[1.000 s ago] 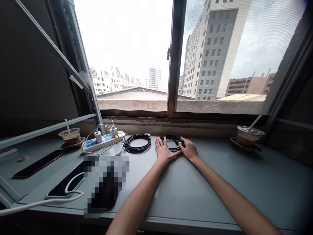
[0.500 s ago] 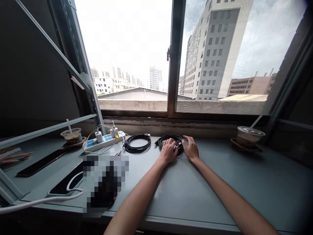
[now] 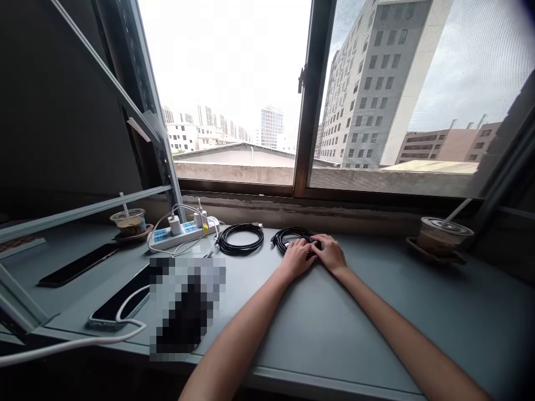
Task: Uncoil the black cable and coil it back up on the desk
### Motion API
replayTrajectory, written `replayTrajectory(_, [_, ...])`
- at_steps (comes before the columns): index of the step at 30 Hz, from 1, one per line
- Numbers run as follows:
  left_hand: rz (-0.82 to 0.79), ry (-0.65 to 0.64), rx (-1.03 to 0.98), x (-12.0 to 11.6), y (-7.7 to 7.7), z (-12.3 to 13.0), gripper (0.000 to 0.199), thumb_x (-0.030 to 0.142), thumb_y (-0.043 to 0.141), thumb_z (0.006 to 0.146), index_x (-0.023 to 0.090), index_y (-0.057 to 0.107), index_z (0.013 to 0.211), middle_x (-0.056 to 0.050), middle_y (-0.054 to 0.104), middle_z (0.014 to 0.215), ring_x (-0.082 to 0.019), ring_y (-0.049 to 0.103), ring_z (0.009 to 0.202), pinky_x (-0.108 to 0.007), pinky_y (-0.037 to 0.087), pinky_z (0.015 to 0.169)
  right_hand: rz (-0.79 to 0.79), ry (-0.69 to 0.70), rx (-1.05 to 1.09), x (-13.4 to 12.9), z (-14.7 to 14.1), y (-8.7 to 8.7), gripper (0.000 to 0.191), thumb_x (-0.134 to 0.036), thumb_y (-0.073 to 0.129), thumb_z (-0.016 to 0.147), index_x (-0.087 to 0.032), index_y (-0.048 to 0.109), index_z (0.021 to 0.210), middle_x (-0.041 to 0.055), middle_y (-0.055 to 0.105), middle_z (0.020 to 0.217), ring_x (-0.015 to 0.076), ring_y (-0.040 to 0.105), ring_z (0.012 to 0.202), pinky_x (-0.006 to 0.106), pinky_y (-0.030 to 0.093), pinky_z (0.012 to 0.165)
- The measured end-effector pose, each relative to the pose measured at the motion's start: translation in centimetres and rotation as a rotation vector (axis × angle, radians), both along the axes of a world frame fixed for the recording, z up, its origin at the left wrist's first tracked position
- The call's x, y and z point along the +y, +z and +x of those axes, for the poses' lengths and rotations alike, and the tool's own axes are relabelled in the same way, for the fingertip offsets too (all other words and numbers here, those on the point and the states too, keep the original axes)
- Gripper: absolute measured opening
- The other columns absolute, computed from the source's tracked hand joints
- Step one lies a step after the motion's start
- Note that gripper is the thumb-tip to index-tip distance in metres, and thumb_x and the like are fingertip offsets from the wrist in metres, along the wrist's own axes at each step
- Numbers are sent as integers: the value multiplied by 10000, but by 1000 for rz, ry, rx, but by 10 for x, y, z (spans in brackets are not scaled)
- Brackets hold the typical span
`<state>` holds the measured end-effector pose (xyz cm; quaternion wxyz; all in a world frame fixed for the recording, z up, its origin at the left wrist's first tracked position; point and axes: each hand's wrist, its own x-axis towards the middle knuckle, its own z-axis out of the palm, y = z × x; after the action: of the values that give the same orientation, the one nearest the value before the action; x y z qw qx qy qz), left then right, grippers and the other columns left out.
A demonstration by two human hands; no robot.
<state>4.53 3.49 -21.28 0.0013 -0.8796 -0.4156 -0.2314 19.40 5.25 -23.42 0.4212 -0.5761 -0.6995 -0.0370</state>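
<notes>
Near the back of the grey table [image 3: 334, 328] lies a coiled black cable [image 3: 288, 234]. My left hand [image 3: 297, 257] rests over its front right part, fingers bent down onto the coil. Close beside it, my right hand [image 3: 331, 253] has its fingertips pinched at the coil's right edge, almost touching the left hand's fingers. The exact piece of cable under the fingertips is partly hidden. A second coiled black cable [image 3: 241, 239] lies to the left, apart from both hands.
A white power strip [image 3: 184, 236] with plugged chargers stands at the back left. Phones [image 3: 121, 301] and a cup with a straw [image 3: 129, 224] are left too; another cup [image 3: 443, 236] sits on the right. A metal frame [image 3: 159, 150] rises at left, before the window.
My right hand has come in against the right edge of the coil, its fingers closing beside my left hand. The whole view has shifted and tilted slightly. Another hand at far left is gone.
</notes>
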Motion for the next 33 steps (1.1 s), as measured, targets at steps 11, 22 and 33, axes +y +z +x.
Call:
replayTrajectory(11, [-9, 2, -36, 2, -2, 3, 167, 315, 542, 814, 192, 577, 921, -73, 573, 1002, -239, 524, 990, -370, 391, 847, -127, -154, -27, 29, -13, 12, 283, -134, 596, 610, -182, 719, 860, 70, 628, 874, 201, 563, 831, 287, 428, 746])
replayTrajectory(22, [-7, 53, -62, 5, -2, 5, 172, 331, 540, 830, 198, 606, 916, -70, 585, 964, -243, 527, 991, -369, 401, 834, -29, -128, 81, 13, -7, 13, 195, -231, 583, 742, -206, 714, 885, 43, 616, 850, 171, 547, 834, 268, 431, 789])
replayTrajectory(33, [82, 44, -111, -3, 7, 1, 170, 328, 507, 813, 197, 602, 864, -68, 567, 963, -229, 518, 966, -384, 360, 868, -34, -182, -14, -1, -17, 18, 243, -310, 449, 869, -206, 668, 843, 54, 586, 954, 179, 513, 946, 271, 403, 793])
